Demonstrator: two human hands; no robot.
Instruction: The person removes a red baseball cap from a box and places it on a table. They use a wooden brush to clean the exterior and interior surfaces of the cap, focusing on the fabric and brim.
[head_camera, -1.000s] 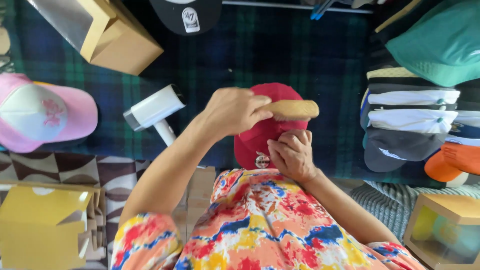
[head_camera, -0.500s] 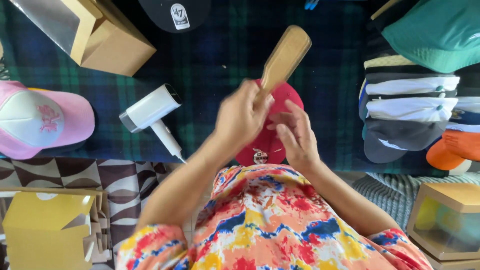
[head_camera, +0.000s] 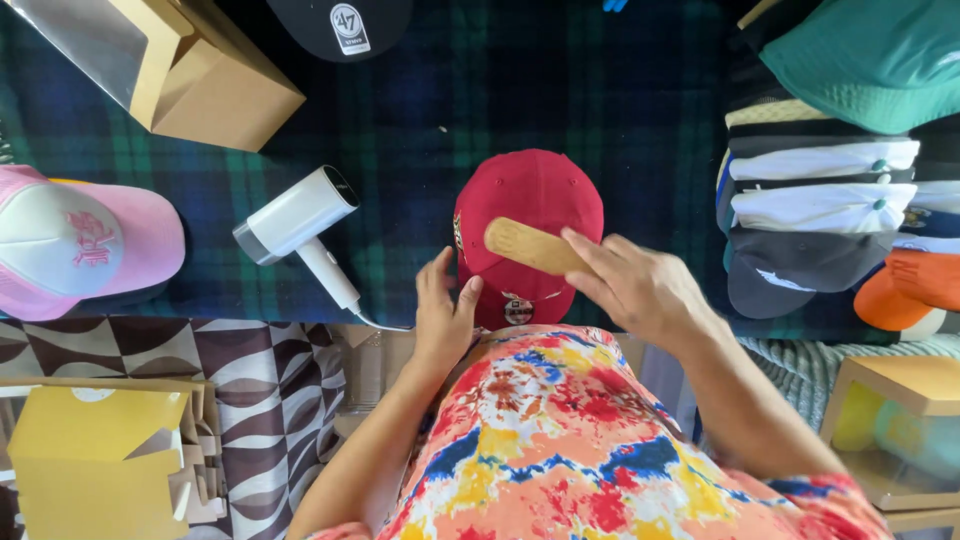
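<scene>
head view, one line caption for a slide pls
Right hand lays a wooden brush on a red cap; left hand steadies it.

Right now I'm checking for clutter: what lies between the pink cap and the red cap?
In the head view, a white hair dryer lies on the plaid cloth between the pink cap and the red cap.

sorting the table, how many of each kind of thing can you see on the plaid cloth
Caps lying alone: 3, red cap under both hands, pink cap, black cap
Stacked caps: too overlapped to count
Brush: 1, in the right hand
Hair dryer: 1
Cardboard box: 1
Total: 6, plus the stack
</scene>
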